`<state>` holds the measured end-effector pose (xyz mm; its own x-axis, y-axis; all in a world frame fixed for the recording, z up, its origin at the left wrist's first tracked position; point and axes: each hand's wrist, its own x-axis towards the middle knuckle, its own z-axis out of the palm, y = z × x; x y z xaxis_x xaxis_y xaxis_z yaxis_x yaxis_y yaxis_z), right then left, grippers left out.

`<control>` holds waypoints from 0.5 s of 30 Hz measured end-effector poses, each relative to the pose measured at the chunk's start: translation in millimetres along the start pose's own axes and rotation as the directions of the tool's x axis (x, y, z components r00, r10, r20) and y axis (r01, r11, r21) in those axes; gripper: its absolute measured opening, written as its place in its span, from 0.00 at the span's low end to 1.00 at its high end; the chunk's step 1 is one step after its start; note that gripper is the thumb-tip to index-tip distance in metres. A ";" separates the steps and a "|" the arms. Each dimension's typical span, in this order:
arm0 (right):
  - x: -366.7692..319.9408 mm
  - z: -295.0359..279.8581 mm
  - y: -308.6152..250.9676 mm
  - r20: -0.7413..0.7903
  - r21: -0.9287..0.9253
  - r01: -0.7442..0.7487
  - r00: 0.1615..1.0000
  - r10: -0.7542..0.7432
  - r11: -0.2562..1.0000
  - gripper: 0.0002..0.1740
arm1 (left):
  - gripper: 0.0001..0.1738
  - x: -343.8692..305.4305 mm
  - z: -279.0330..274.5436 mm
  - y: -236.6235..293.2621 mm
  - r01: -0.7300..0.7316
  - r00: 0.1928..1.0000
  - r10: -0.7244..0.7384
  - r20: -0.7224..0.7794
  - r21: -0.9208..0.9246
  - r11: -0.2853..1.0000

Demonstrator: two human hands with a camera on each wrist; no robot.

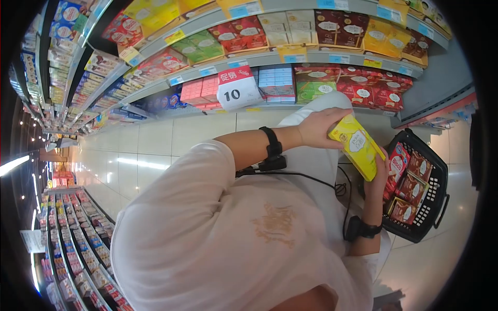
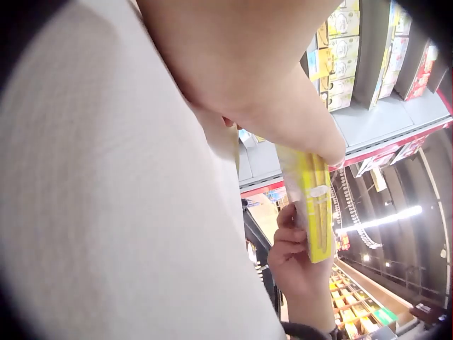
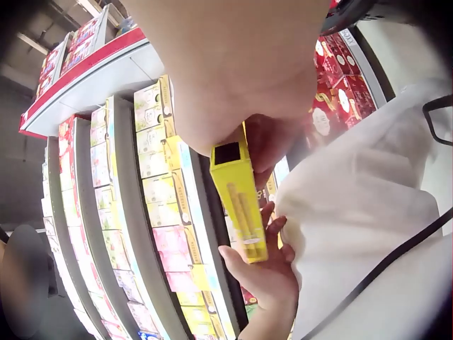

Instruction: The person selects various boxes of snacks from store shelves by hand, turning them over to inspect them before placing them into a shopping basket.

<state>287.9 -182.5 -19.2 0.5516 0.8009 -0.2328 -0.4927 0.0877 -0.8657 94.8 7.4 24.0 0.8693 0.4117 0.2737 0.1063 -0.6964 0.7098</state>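
A yellow snack box (image 1: pixel 357 145) is held between both hands over the lap. At its upper end the left hand (image 1: pixel 320 129) grips it, thumb along the edge. My right hand (image 1: pixel 380 173) holds the lower end. In the left wrist view, the right hand's curled fingers (image 2: pixel 289 235) wrap the side of the yellow box (image 2: pixel 318 205), which has sticks printed on its narrow face. From the right wrist, the left hand (image 3: pixel 272 280) shows under the far end of the box (image 3: pixel 241 198), with its thumb and fingers on either side.
A black shopping basket (image 1: pixel 421 234) on the tiled floor (image 1: pixel 155 145) holds a red box (image 1: pixel 398 165) and several brown boxes (image 1: pixel 413 187). Shelves of colourful snack boxes (image 1: pixel 290 28) run in front, with a sale sign (image 1: pixel 236 92). A black cable (image 1: pixel 311 178) crosses the lap.
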 end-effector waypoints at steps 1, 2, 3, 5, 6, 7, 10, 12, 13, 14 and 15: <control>1.2 -1.3 -1.5 -0.010 -0.004 0.005 1.000 -0.005 1.000 0.18 | 0.52 0.8 -1.9 2.3 -0.032 1.000 0.031 -0.003 -0.025 0.999; 1.6 -1.6 -2.3 0.007 0.062 -0.066 0.998 0.065 0.996 0.18 | 0.52 0.8 -1.1 2.3 -0.037 0.999 0.037 -0.001 -0.033 0.999; 1.2 -1.7 -4.3 0.031 0.125 -0.137 0.990 0.134 0.983 0.18 | 0.50 0.3 0.0 1.5 -0.063 0.998 0.063 -0.017 -0.008 0.998; 3.9 -5.8 -1.1 0.049 0.133 -0.166 0.986 0.160 0.977 0.18 | 0.48 0.2 -0.8 0.3 -0.091 0.995 0.092 -0.032 0.021 0.996; 4.4 -4.3 0.0 0.072 0.140 -0.199 0.979 0.190 0.970 0.18 | 0.46 -0.3 -1.0 0.5 -0.059 0.998 0.059 -0.012 0.013 0.998; 5.6 -2.8 1.2 0.068 0.139 -0.197 0.980 0.190 0.970 0.18 | 0.45 -0.8 -0.4 0.8 -0.027 1.000 0.027 0.009 0.002 1.000; 4.4 -8.9 8.1 0.045 0.130 -0.189 0.982 0.185 0.973 0.19 | 0.40 -0.9 6.4 -10.5 -0.057 0.998 0.056 -0.010 -0.028 0.998; 7.1 -14.4 9.4 0.026 0.037 -0.138 0.990 0.137 0.990 0.20 | 0.36 -0.1 9.5 -17.4 -0.049 0.999 0.047 -0.020 -0.085 0.995; 4.6 -8.5 7.2 0.050 -0.036 -0.106 0.993 0.108 0.994 0.20 | 0.34 -1.6 11.8 -20.5 -0.049 0.998 0.043 -0.054 -0.119 0.992; 1.8 -0.7 6.4 0.030 -0.134 -0.049 0.998 0.054 0.990 0.20 | 0.31 -1.9 15.1 -25.0 -0.055 0.996 0.043 -0.081 -0.159 0.986; 0.7 3.6 4.9 -0.008 -0.241 0.008 1.000 -0.010 0.970 0.20 | 0.30 -5.1 19.4 -33.1 -0.028 0.998 0.015 -0.058 -0.240 0.970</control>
<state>283.5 -179.4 -22.0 0.5622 0.7951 -0.2276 -0.3114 -0.0514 -0.9489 96.2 16.9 -13.5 0.8411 0.4351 0.3213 -0.0373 -0.5460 0.8369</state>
